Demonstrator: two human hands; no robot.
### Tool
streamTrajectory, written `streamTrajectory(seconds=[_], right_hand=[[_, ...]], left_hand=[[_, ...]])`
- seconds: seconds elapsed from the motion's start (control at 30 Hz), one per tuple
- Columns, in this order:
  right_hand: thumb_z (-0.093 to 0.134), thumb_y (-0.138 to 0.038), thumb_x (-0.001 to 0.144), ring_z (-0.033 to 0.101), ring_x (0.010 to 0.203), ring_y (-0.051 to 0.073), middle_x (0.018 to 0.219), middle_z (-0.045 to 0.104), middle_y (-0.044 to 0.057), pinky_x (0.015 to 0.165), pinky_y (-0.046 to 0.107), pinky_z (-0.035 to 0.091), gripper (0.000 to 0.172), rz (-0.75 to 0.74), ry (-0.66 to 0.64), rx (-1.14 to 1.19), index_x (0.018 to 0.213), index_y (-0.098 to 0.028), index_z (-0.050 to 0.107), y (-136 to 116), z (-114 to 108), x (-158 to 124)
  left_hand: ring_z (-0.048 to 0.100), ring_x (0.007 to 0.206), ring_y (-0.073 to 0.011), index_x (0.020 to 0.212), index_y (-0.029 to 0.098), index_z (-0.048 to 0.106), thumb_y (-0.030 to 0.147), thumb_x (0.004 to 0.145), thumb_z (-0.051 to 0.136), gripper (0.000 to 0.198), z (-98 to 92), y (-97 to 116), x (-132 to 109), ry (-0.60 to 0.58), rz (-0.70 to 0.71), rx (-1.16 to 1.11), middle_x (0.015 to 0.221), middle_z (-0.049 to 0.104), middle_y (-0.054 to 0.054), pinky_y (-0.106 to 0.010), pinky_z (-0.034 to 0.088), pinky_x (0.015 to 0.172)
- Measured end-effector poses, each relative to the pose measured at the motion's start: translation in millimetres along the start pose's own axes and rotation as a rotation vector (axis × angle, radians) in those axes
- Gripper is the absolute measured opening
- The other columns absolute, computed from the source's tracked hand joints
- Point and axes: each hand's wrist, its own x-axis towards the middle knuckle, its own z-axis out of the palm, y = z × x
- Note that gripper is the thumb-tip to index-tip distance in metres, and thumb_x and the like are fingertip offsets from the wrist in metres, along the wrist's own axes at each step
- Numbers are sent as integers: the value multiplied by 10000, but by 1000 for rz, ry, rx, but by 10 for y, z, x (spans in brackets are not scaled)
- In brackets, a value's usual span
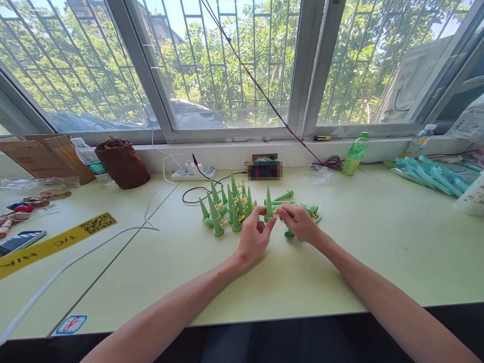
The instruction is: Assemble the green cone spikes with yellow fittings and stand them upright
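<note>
My left hand [254,233] holds the base of a green plastic watering spike [268,199] between thumb and forefinger, its point upward. Beside it, my right hand [300,222] is closed in a pinch at a small yellow valve piece [278,212] on the spike's side; the fingertips partly hide it. To the left of my hands, several green spikes with yellow side pieces [215,214] stand upright in a close group. More green spikes [284,195] lie loose behind and around my right hand. A round green part [289,233] rests just below that hand.
A white power strip [193,174] and a small device [264,169] are at the table's back. A green bottle [355,154] stands at back right near teal plastic bags [431,174]. A brown pouch [123,162] sits at left; a white cable [109,234] crosses the table.
</note>
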Motion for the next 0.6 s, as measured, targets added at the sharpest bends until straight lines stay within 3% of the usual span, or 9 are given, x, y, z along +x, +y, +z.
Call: streamTrajectory(seconds=[0.27,0.47,0.6], right_hand=[[388,-447,981,340,496,105,545,409,-38,504,254,291,414,-10,31,-19,675,-189,494,0,21,-4],[462,-442,957,452,505,123,577,521,-30,524,251,362,283,18,29,41,949,-186,580,-6,16,-5],[457,-418,960,453,519,122,603,545,-14,534,250,373,283,-9,8,49,851,-190,585,-13,7,-1]], left_hand=[[360,410,-7,978,197,488,427,875,574,266,-1,32,10,34,-8,27,887,550,1,-191,271,416],[378,413,-19,977,192,496,457,875,568,293,-14,45,23,38,-36,-4,869,571,-1,-189,258,402],[367,410,-15,966,190,492,446,878,566,281,-13,28,13,27,-32,12,860,562,5,-189,254,403]])
